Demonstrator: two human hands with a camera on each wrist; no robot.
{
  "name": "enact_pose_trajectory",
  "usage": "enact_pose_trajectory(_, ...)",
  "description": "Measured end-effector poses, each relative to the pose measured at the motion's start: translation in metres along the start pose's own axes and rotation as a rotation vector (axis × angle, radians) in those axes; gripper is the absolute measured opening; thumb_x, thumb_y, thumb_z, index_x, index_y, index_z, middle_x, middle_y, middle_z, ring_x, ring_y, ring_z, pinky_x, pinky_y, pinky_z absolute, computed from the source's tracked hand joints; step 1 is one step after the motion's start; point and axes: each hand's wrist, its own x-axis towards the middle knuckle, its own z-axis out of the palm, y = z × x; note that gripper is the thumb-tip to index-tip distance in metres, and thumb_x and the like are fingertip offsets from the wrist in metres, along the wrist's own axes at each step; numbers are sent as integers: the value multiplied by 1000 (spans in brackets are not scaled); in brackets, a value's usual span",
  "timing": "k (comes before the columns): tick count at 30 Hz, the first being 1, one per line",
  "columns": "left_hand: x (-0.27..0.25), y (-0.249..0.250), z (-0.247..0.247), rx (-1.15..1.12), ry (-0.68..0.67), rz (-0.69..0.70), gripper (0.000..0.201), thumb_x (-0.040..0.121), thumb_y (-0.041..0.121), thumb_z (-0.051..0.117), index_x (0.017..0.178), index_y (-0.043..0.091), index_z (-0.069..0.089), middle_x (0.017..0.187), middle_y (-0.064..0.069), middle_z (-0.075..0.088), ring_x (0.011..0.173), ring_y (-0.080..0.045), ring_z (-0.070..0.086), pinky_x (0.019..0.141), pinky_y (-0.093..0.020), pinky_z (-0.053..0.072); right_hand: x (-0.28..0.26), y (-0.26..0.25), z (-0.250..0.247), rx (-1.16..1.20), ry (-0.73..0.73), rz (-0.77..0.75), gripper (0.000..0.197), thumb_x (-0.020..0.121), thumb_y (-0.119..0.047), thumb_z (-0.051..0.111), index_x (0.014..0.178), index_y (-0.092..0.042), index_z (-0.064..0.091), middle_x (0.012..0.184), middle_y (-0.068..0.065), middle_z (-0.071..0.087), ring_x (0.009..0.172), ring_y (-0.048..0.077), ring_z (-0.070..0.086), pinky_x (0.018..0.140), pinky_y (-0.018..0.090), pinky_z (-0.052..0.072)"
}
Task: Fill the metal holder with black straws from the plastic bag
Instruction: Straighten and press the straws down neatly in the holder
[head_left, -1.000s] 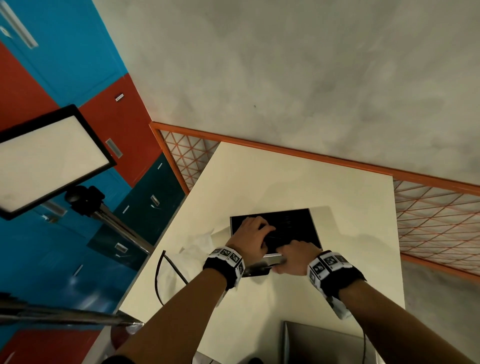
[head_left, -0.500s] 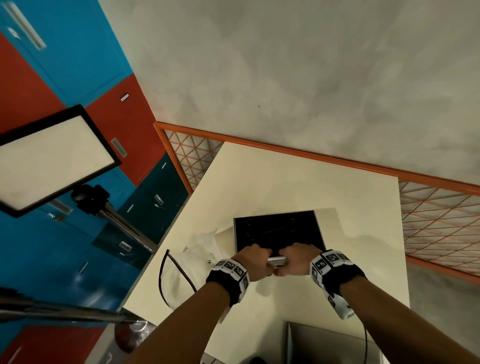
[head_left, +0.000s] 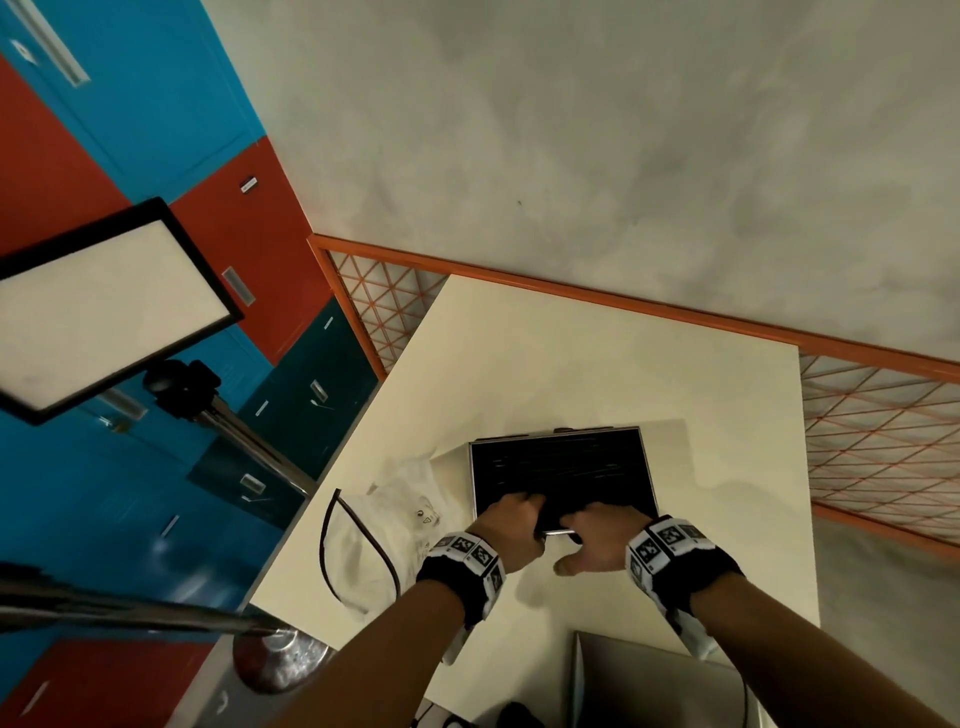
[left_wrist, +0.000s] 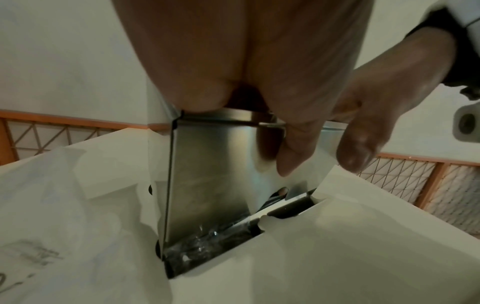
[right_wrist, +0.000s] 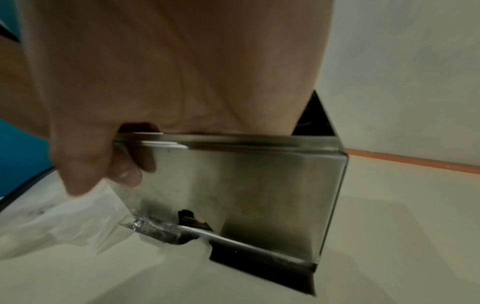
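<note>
The metal holder (head_left: 644, 467) stands open-topped on the cream table (head_left: 597, 374), full of black straws (head_left: 561, 467). My left hand (head_left: 511, 519) and right hand (head_left: 597, 532) sit side by side at its near rim, fingers hooked over the edge into the box, their tips hidden. The left thumb (left_wrist: 293, 156) lies against the shiny front wall (left_wrist: 213, 164); the right thumb (head_left: 566, 566) hangs off it. Wrapped straws (left_wrist: 207, 244) show in the slot at the base (right_wrist: 166, 228). The crumpled plastic bag (head_left: 389, 525) lies just left of the holder.
A black cable (head_left: 358, 556) loops over the bag near the table's left edge. A grey flat object (head_left: 654, 686) lies at the near edge. A light panel (head_left: 93, 306) on a tripod stands left of the table. An orange mesh fence (head_left: 883, 431) borders the far and right sides.
My left hand has drawn back from lying on the straws to the near rim. Both hands went from closed fists at the rim to fingers hooked inside the holder.
</note>
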Motion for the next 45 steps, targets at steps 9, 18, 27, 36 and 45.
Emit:
enact_pose_trajectory(9, -5, 2, 3, 0, 23, -24, 49, 86, 26, 67, 130, 12, 53, 129, -17, 60, 114, -41, 60, 94, -44, 52, -6, 3, -2, 124, -7, 19, 62, 90, -74, 32, 125, -31, 60, 130, -1, 61, 122, 22, 54, 96, 31, 40)
enact_pose_trajectory(18, -10, 5, 10, 12, -20, -59, 45, 90, 24, 61, 130, 14, 42, 114, -19, 64, 100, -43, 65, 85, -45, 56, -3, 8, 4, 270, 32, 183, 41, 107, -23, 29, 137, -4, 48, 140, 15, 51, 127, 32, 48, 107, 39, 35)
enact_pose_trajectory(27, -16, 5, 11, -38, -14, -74, 44, 87, 22, 64, 125, 16, 43, 111, -16, 65, 98, -41, 66, 86, -46, 56, 19, 3, 8, 152, -37, 217, 41, 102, -28, 37, 131, -4, 55, 135, 17, 55, 125, 33, 49, 103, 38, 36)
enact_pose_trajectory(36, -16, 5, 9, -52, 17, -57, 45, 86, 20, 64, 126, 14, 44, 108, -17, 66, 95, -40, 67, 82, -46, 57, 34, -3, 13, 225, -5, 288, 44, 94, -45, 44, 129, -22, 60, 128, 5, 62, 113, 23, 55, 103, 35, 39)
enact_pose_trajectory(45, -11, 3, 8, 0, 24, -46, 46, 87, 21, 63, 128, 13, 44, 110, -18, 66, 97, -41, 66, 81, -43, 56, 24, -7, 0, 188, -33, 302, 27, 89, -45, 47, 75, -25, 59, 88, 3, 67, 83, 19, 54, 81, 30, 39)
